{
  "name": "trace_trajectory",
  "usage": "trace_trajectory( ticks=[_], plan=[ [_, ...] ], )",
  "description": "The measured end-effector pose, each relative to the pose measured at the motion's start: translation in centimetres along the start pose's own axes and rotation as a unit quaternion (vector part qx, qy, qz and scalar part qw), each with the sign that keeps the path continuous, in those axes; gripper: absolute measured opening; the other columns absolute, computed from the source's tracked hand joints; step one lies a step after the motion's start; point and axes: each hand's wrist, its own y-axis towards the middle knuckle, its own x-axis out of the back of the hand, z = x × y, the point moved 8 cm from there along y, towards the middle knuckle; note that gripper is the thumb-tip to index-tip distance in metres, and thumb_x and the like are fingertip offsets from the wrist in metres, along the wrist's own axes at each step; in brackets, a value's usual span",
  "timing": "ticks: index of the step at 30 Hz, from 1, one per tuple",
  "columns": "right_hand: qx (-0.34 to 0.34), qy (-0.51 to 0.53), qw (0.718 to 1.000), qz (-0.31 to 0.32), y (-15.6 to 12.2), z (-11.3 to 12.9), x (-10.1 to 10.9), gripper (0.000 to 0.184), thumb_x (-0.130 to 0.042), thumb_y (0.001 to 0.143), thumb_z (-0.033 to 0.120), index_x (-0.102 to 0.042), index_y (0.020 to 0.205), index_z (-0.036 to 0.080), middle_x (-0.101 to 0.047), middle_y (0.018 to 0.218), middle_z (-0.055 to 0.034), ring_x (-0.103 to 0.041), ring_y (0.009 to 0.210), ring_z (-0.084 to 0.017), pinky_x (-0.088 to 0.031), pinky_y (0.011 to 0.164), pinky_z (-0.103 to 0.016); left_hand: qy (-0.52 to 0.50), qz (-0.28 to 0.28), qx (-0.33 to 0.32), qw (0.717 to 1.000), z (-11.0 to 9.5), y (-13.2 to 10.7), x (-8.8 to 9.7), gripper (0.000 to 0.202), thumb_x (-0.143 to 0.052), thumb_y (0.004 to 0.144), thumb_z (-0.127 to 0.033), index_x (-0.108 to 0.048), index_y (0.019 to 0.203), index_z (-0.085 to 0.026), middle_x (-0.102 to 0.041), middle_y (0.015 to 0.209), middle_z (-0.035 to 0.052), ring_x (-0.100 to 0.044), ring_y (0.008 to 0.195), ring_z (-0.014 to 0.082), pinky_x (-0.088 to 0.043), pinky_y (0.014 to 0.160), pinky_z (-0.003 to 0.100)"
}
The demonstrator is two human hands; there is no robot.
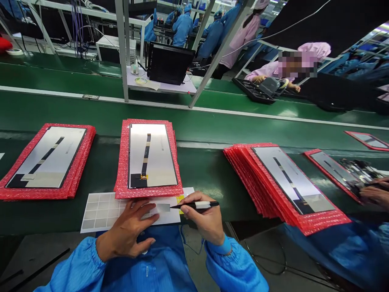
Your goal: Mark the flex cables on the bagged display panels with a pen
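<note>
My left hand (126, 229) lies flat on a white sheet of grey rectangular stickers (100, 215), holding it down. My right hand (203, 217) grips a black pointed tool with a white band (194, 205). Its tip touches a grey sticker (163, 207) at the sheet's right part. Just beyond the sheet, a display panel with a black flex strip (148, 156) rests on a stack of red bubble-wrap bags (148, 190). Similar stacked panels lie to the left (45, 158) and right (291, 182).
A green conveyor belt (194, 121) runs across the view under the panels. A co-worker's hand (375, 192) works at a panel on the right. Metal rack posts (121, 44) and a black monitor (168, 63) stand beyond, with people in blue and pink clean suits behind.
</note>
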Motion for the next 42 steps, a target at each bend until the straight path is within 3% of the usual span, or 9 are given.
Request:
trace_trajectory(
  ticks=[3, 6, 9, 11, 16, 42],
  plan=[
    [0.010, 0.013, 0.999, -0.031, 1.6, 2.3, 0.4, 0.029, -0.089, 0.074, 0.044, -0.075, 0.076, 0.020, -0.076, 0.069, -0.0057, -0.059, 0.048, -0.014, -0.049, 0.046, -0.027, -0.015, -0.122, -0.068, 0.990, -2.3, 0.1, 3.4, 0.034, -0.069, 0.088, -0.022, -0.069, 0.121, -0.015, -0.074, 0.107, 0.0118, -0.065, 0.103, 0.0277, -0.050, 0.094, 0.047],
    [0.025, -0.019, 0.999, -0.041, 3.5, 4.4, -0.2, 0.025, -0.089, 0.074, 0.040, -0.074, 0.074, 0.020, -0.074, 0.065, -0.0040, -0.058, 0.049, -0.014, -0.049, 0.048, -0.026, -0.010, -0.192, -0.132, 0.972, -3.4, 0.3, 7.4, 0.025, -0.067, 0.088, -0.013, -0.069, 0.112, -0.010, -0.074, 0.093, 0.0101, -0.064, 0.090, 0.0238, -0.051, 0.086, 0.043],
    [0.031, -0.042, 0.998, -0.021, 5.2, 5.6, -1.8, 0.024, -0.087, 0.074, 0.040, -0.074, 0.073, 0.019, -0.070, 0.061, -0.0023, -0.058, 0.050, -0.014, -0.048, 0.048, -0.027, 0.036, -0.225, -0.125, 0.966, -1.3, 1.2, 10.7, 0.029, -0.069, 0.088, -0.016, -0.068, 0.116, -0.010, -0.076, 0.103, 0.0133, -0.066, 0.103, 0.0286, -0.051, 0.093, 0.047],
    [0.028, -0.053, 0.998, 0.000, 6.0, 5.8, -3.0, 0.025, -0.086, 0.075, 0.040, -0.074, 0.072, 0.019, -0.069, 0.060, -0.0020, -0.058, 0.050, -0.015, -0.047, 0.047, -0.027, 0.065, -0.222, -0.109, 0.967, 1.0, 1.9, 11.7, 0.032, -0.071, 0.090, -0.021, -0.068, 0.120, -0.011, -0.075, 0.111, 0.0147, -0.065, 0.113, 0.0313, -0.050, 0.100, 0.050],
    [0.026, -0.090, 0.995, 0.025, 6.8, 5.7, -4.9, 0.022, -0.083, 0.077, 0.039, -0.073, 0.072, 0.019, -0.070, 0.062, -0.0027, -0.060, 0.053, -0.016, -0.049, 0.049, -0.027, 0.052, -0.222, -0.122, 0.966, 3.8, 2.6, 11.8, 0.031, -0.068, 0.094, -0.029, -0.067, 0.122, -0.015, -0.076, 0.114, 0.0140, -0.067, 0.116, 0.0306, -0.053, 0.099, 0.048],
    [0.016, -0.122, 0.992, 0.024, 7.2, 5.2, -5.6, 0.020, -0.083, 0.079, 0.037, -0.075, 0.073, 0.020, -0.074, 0.065, -0.0042, -0.066, 0.057, -0.019, -0.052, 0.051, -0.029, 0.002, -0.258, -0.107, 0.960, 4.2, 2.6, 11.3, 0.033, -0.068, 0.092, -0.024, -0.067, 0.124, -0.018, -0.077, 0.110, 0.0121, -0.068, 0.114, 0.0302, -0.055, 0.097, 0.049]
  ],
)
